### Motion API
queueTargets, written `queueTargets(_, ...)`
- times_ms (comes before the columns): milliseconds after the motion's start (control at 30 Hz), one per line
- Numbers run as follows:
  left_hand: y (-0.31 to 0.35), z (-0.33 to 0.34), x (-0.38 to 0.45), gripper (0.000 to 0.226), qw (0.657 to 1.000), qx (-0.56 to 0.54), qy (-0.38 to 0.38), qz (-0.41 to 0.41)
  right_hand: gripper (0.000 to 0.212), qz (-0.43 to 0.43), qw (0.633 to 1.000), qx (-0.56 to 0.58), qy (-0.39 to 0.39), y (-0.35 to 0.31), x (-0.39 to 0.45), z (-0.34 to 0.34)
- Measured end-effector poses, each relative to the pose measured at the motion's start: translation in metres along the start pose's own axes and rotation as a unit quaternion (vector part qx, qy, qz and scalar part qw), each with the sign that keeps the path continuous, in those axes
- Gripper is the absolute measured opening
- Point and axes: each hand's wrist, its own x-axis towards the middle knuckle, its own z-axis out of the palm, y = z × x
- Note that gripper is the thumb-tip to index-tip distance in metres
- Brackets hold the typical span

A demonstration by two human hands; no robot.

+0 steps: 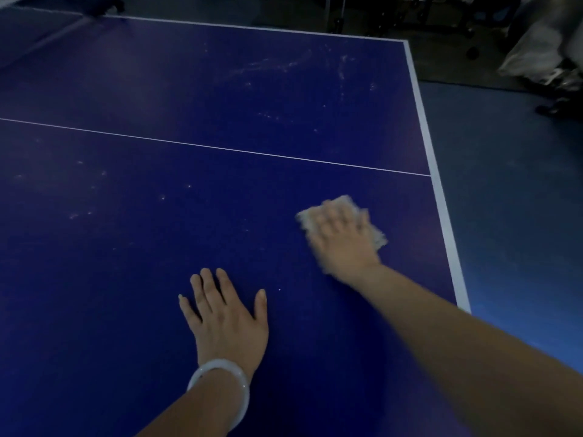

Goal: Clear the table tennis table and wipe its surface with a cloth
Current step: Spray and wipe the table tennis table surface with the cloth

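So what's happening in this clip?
A person is wiping a blue table tennis table. The right hand presses a pale cloth flat on the surface near the right edge; it looks motion-blurred. The left hand, a white bangle on its wrist, rests flat on the table. Whitish smudges show beyond the thin white line.

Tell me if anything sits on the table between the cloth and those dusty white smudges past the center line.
Nothing visible does. The right hand presses the cloth flat near the table's white edge; bare blue surface runs past the center line to the smudges. The left hand rests flat, nearer and off that path.
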Motion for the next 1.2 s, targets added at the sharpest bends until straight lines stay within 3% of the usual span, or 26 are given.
queueTargets(100, 0.0, 0.0, -0.001, 0.091, 1.0, 0.005, -0.001, 0.005, 0.066, 0.207, 0.974, 0.084, -0.026, 0.074, -0.013, 0.005)
queueTargets(200, 0.0, 0.0, -0.001, 0.091, 1.0, 0.003, -0.003, 0.008, 0.059, 0.32, 0.936, 0.145, 0.003, 0.064, -0.037, 0.007)
queueTargets(267, -0.001, 0.0, -0.001, 0.09, 1.0, -0.001, -0.002, 0.01, 0.062, 0.293, 0.95, 0.103, 0.017, 0.019, -0.045, 0.004)
queueTargets(367, -0.001, 0.001, 0.0, 0.091, 1.0, -0.003, -0.003, 0.009, 0.067, 0.105, 0.99, 0.086, 0.025, -0.053, -0.056, 0.002)
queueTargets(433, -0.002, 0.002, 0.0, 0.089, 1.0, -0.008, -0.001, 0.007, 0.062, 0.052, 0.995, 0.08, 0.013, -0.065, -0.066, 0.002)
queueTargets(533, -0.004, 0.002, -0.001, 0.086, 1.0, -0.019, 0.004, 0.01, 0.064, 0.182, 0.98, 0.079, 0.005, -0.045, -0.099, 0.008)
queueTargets(600, -0.004, 0.002, -0.001, 0.085, 1.0, -0.022, 0.007, 0.015, 0.058, 0.313, 0.941, 0.128, 0.016, -0.042, -0.128, 0.009)
queueTargets(667, -0.005, 0.001, -0.001, 0.084, 1.0, -0.024, 0.003, 0.017, 0.057, 0.37, 0.915, 0.16, 0.021, -0.068, -0.145, 0.004)
queueTargets(800, -0.007, -0.002, -0.001, 0.079, 0.998, -0.059, -0.001, 0.023, 0.059, 0.358, 0.92, 0.159, 0.016, -0.135, -0.137, -0.001)
queueTargets(900, -0.015, -0.006, 0.0, 0.073, 0.992, -0.116, -0.002, 0.046, 0.059, 0.354, 0.922, 0.154, 0.012, -0.144, -0.127, -0.003)
queueTargets(1067, -0.085, -0.015, -0.001, 0.069, 0.971, -0.158, 0.015, 0.179, 0.059, 0.351, 0.922, 0.162, 0.017, -0.143, -0.126, -0.002)
queueTargets(1133, -0.128, -0.019, 0.005, 0.074, 0.98, -0.103, 0.058, 0.158, 0.059, 0.353, 0.921, 0.165, 0.016, -0.144, -0.126, -0.003)
queueTargets(1200, -0.163, -0.022, 0.014, 0.085, 0.993, -0.076, 0.052, 0.078, 0.059, 0.352, 0.921, 0.167, 0.013, -0.143, -0.127, -0.005)
